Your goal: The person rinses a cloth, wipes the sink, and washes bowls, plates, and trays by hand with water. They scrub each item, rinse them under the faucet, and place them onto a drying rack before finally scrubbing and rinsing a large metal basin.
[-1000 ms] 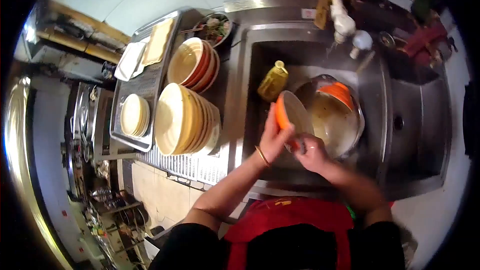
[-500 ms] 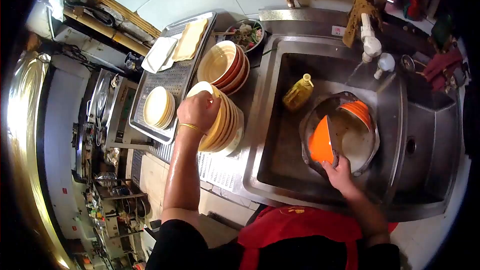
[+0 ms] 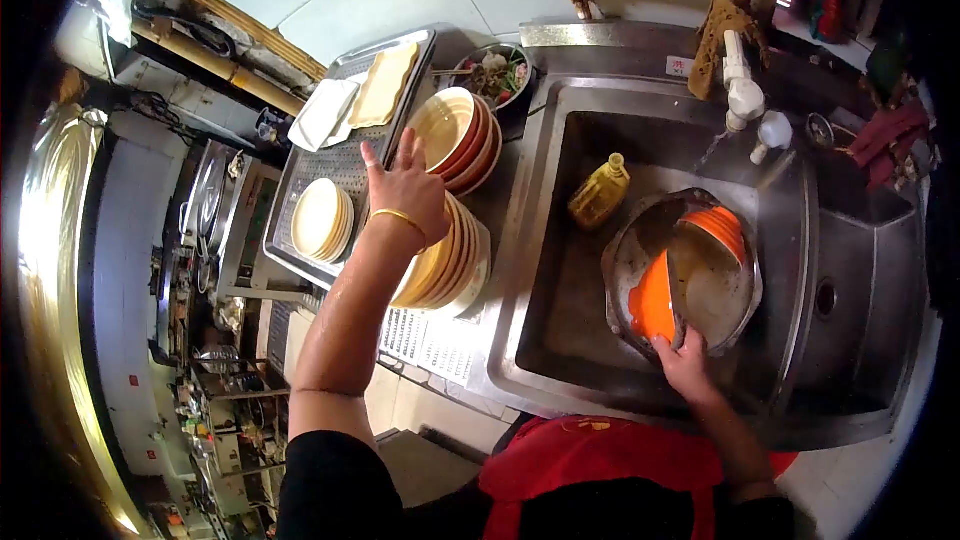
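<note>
Orange bowl (image 3: 653,300) gripped in right hand (image 3: 686,360) at a basin (image 3: 638,232); left hand (image 3: 412,195), fingers spread, over stacked bowls (image 3: 456,265).

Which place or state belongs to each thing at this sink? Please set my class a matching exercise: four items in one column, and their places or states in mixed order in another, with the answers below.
Column one
1. Left hand
2. Right hand
3. Yellow bottle
4. Small round dishes

Column two
A. In the sink, beside the round basin
B. Stacked on the metal tray
C. Open, with fingers spread
D. Gripping an orange bowl

Right pairs: 1-C, 2-D, 3-A, 4-B
</note>
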{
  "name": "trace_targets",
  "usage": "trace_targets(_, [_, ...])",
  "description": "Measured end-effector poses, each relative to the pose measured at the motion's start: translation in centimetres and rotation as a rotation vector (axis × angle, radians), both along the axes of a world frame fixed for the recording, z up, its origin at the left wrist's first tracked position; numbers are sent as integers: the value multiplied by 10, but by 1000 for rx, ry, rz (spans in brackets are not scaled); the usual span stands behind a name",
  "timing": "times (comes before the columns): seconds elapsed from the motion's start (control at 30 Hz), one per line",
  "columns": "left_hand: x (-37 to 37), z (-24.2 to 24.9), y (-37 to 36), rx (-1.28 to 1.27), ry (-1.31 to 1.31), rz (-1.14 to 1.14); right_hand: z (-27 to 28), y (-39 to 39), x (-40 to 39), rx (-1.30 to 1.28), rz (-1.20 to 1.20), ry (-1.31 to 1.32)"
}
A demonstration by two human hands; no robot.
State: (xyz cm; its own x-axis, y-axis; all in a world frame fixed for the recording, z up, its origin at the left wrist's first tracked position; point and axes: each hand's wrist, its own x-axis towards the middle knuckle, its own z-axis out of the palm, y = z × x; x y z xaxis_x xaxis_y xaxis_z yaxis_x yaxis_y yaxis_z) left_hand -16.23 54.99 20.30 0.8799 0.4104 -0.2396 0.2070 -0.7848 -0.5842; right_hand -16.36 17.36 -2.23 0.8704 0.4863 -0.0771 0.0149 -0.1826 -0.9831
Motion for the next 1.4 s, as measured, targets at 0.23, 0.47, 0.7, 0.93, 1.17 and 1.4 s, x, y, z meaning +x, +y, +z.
trace_targets(0.23, [17, -6, 10, -13, 72, -32, -17, -8, -4, -61, -51, 14])
trace_targets(0.47, [6, 20, 37, -1346, -446, -245, -39, -13, -4, 58, -133, 62])
trace_targets(0.7, [0, 27, 10, -1566, -675, -155, -22, -11, 3, 85, -173, 156])
trace_targets(0.93, [-15, -59, -72, -1257, -253, -461, -26, -18, 8, 174, -174, 166])
trace_targets(1.17, [-14, -208, -152, -2026, -561, 435, 5, -39, 26, 504, -171, 603])
trace_targets(1.4, [-37, -230, -156, -2960, -139, 1116, -3, -22, 55, 630, -273, 796])
